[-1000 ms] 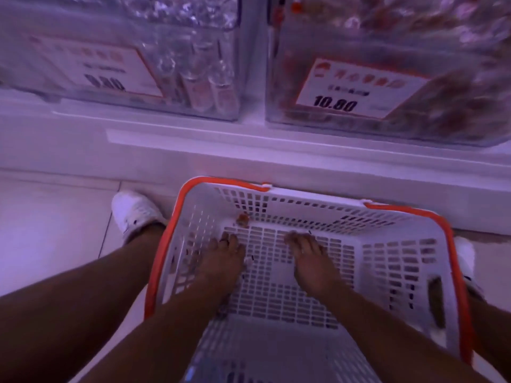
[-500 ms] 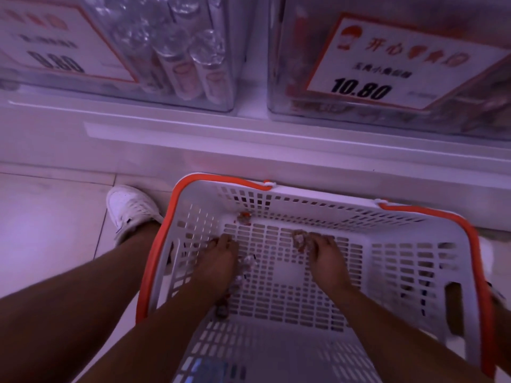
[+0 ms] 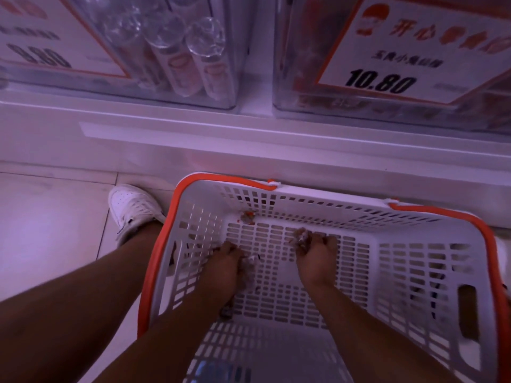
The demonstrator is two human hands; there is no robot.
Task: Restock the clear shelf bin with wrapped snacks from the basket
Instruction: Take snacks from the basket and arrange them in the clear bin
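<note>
Both hands down in white basket point(image 3: 431, 239), left hand point(image 3: 225, 262) and right hand point(image 3: 318, 254) gripping wrapped snacks point(image 3: 301, 237)

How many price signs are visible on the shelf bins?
2: one price sign on the left clear bin, one reading 10.80 on the right clear bin. Both run past the frame edge.
</note>
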